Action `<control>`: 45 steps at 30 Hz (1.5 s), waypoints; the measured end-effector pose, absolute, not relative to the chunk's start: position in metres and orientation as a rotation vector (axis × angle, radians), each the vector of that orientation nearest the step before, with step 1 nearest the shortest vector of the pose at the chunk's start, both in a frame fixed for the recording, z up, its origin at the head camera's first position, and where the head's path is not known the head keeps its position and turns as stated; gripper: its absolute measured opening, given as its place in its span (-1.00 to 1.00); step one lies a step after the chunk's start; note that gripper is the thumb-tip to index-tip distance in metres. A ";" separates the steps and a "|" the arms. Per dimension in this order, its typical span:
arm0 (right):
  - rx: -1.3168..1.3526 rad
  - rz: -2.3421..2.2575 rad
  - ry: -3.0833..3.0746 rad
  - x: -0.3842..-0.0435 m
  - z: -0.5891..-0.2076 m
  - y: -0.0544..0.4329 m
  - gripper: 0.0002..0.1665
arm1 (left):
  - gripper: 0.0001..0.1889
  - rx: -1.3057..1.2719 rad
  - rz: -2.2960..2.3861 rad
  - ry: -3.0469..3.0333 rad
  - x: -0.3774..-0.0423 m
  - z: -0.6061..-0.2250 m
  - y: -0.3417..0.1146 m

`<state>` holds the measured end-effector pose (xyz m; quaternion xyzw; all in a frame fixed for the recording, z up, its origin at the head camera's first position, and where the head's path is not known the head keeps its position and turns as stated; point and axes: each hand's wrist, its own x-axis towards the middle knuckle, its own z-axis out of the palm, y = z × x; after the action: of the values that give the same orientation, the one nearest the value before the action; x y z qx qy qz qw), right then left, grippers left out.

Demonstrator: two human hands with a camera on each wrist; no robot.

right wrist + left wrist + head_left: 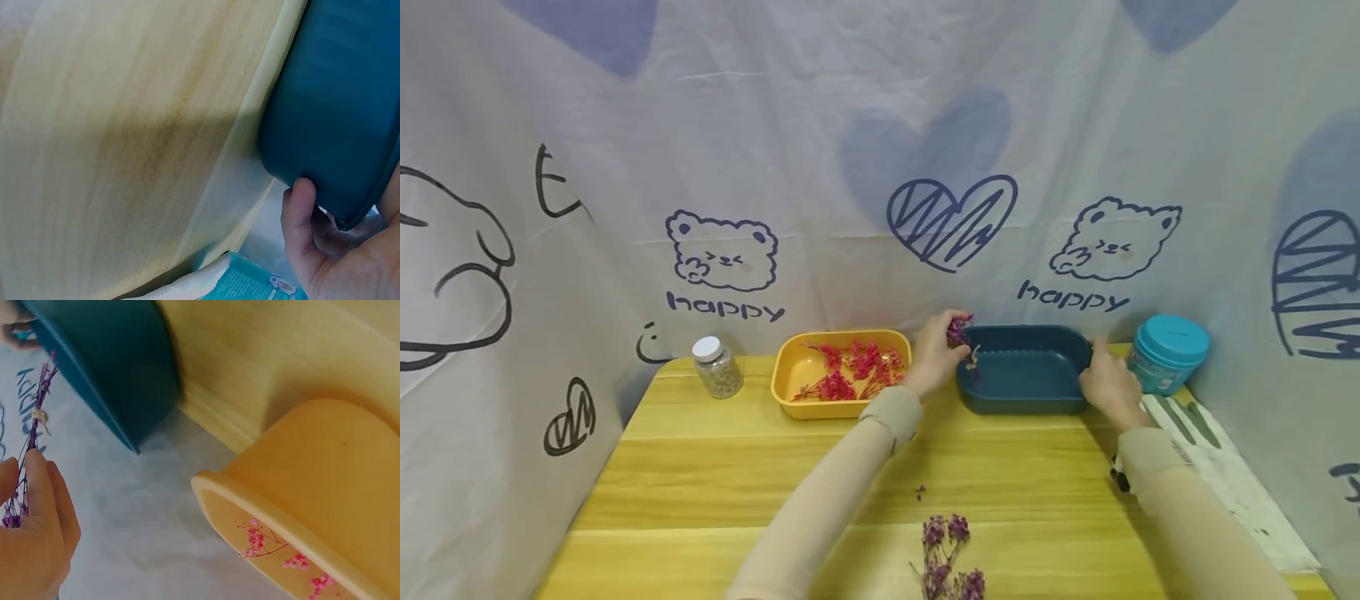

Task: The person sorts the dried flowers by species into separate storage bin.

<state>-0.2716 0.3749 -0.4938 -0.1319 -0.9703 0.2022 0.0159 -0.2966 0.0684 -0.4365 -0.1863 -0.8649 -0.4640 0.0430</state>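
My left hand (934,354) pinches a small bunch of purple dried flowers (958,329) at the left end of a dark blue tray (1022,406). In the left wrist view, twine (40,416) ties the bunch's stems, which point toward the tray. At the tray's right end, my right hand (1108,383) grips the wall and rim; in the right wrist view one finger (301,203) presses the outer wall. More purple dried flowers (936,575) lie on the table near the front, with a loose sprig (921,492) above them.
Left of the blue tray stands a yellow tray (805,411) with red dried flowers (838,386) inside. A white-capped jar (718,371) is at the back left. A teal tub (1172,346) and white gloves (1232,492) lie on the right. A printed curtain (850,167) closes off the back.
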 end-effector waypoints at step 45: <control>-0.414 0.644 -3.004 -0.273 -0.498 0.377 -0.22 | -0.54 -0.638 -1.152 -2.792 -0.301 -0.459 0.075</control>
<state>-0.2728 0.3768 -0.4978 -0.1336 -0.9688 0.2076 0.0207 -0.3008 0.0746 -0.4593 -0.2065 -0.9041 -0.3731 0.0271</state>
